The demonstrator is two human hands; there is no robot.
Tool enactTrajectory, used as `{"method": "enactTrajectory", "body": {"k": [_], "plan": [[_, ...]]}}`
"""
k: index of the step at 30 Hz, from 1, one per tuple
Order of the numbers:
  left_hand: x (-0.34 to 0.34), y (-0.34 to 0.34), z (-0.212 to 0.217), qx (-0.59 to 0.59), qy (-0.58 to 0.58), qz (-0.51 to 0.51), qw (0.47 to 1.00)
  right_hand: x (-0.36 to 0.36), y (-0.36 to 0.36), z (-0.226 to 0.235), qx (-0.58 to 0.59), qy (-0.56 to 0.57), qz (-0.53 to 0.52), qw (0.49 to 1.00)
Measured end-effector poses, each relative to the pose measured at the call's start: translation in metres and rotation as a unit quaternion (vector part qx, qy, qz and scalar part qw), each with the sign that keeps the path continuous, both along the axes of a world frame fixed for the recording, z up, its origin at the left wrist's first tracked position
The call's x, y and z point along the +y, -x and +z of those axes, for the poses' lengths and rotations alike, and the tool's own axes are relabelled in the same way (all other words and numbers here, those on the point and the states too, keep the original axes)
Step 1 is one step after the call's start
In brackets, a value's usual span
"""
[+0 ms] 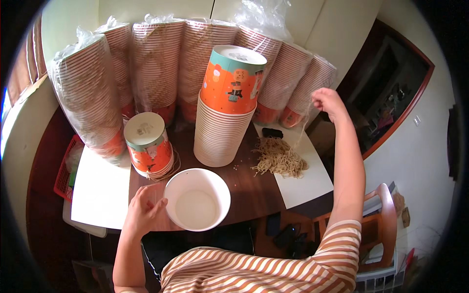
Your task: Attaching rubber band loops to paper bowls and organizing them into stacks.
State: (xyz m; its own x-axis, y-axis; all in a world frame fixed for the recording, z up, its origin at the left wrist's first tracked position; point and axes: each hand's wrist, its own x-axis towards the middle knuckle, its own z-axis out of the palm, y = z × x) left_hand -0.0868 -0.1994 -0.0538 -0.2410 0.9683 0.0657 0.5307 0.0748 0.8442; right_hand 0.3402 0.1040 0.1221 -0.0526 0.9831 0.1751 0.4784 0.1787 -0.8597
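Note:
A white paper tub (197, 205) stands at the front of the table with its mouth toward me. My left hand (146, 207) is at its left side, thumb near the rim and fingers apart, not wrapped round it. At the upper right, my right hand (330, 103) is raised and pinched on a thin strand of string (304, 128). That strand hangs down toward a loose tan string pile (281, 157) on a white sheet.
Tall bagged stacks of paper tubs (88, 97) line the back. Nearer stand an unbagged stack (222, 132) topped by an upturned orange-and-teal tub (234, 80), and another upturned tub (149, 146) with string round its base. A wooden chair (383, 219) is at right.

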Motion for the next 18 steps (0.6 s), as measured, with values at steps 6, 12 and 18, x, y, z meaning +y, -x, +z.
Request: {"method": "enactTrajectory", "body": {"k": [6, 12, 18], "plan": [[-0.003, 0.001, 0.006, 0.005, -0.031, 0.011, 0.999, 0.002, -0.015, 0.037, 0.202, -0.101, -0.012, 0.974], [-0.003, 0.003, 0.001, -0.023, -0.095, 0.020, 0.995, -0.005, -0.014, 0.069, 0.315, -0.175, 0.073, 0.930], [-0.004, 0.005, 0.003, -0.032, -0.090, 0.017, 0.995, -0.010, -0.019, 0.050, 0.315, -0.154, 0.054, 0.935]]}}
